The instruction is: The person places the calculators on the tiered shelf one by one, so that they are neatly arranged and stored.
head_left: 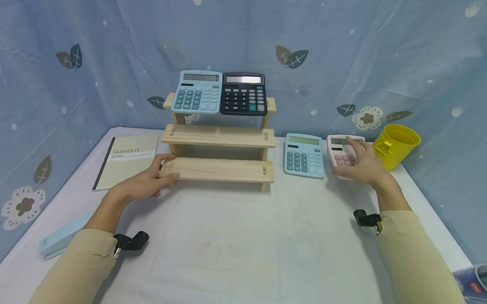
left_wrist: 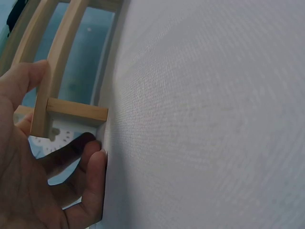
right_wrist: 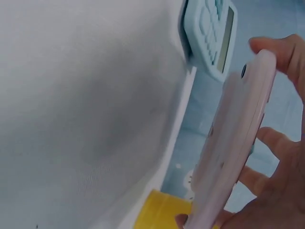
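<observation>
We judge the step in hand to be picking up the pink-and-white calculator (head_left: 339, 152): our right grip (head_left: 361, 164), spread wide, holds it by its edges, its underside raised off the worktop (head_left: 231, 242), between the light-blue calculator (head_left: 304, 155) and the yellow cup (head_left: 395, 152). Our left grip (head_left: 150, 179) pinches the left end of the lowest tier of the wooden stand (head_left: 218, 169), apparently steadying it. The next move seems to call for a firm hold and a clear path past the light-blue neighbour, perhaps toward the bare lower tiers
</observation>
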Available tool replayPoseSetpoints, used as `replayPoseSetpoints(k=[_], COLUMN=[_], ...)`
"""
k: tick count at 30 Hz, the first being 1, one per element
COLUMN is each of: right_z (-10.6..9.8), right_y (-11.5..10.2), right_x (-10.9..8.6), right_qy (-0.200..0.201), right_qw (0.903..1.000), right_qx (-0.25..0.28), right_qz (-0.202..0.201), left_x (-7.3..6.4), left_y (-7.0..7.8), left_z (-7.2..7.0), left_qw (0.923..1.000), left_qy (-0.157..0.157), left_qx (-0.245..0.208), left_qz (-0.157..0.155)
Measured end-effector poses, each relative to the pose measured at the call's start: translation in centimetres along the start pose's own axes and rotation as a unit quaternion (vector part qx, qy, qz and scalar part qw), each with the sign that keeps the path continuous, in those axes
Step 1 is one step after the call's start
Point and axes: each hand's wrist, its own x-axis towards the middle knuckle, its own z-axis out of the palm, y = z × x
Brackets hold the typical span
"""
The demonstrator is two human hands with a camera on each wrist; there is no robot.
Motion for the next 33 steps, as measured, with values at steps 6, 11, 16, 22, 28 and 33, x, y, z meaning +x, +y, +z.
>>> replayPoseSetpoints(k=[6,11,16,22,28,33], right_z=[0.2,0.5,0.8,1.0,1.2,1.1], right_y=[-1.5,-3.2,-5.3,-7.7,-9.3,-10.2], right_x=[-1.1,-2.0,-2.8,-3.5,-4.1,-4.6], right_qy=[0.033,0.069,0.09,0.091,0.083,0.089], right_qw=[0.9981,0.9941,0.9892,0.9858,0.9845,0.9811], right_qx=[-0.049,-0.076,-0.102,-0.113,-0.107,-0.115], right_qz=[-0.013,-0.034,-0.055,-0.085,-0.111,-0.128], left_x=[-0.1,-0.2,-0.2,-0.2,-0.1,-0.1], left_y=[0.0,0.0,-0.1,-0.1,-0.1,-0.2], left_z=[0.0,0.0,0.0,0.0,0.0,0.0], left_qw=[1.0,1.0,1.0,1.0,0.9999,1.0], left_qy=[0.005,0.005,0.005,0.005,0.005,0.003], left_qx=[-0.002,-0.003,-0.005,-0.007,-0.007,-0.003], left_qz=[0.002,0.003,0.004,0.003,0.006,0.004])
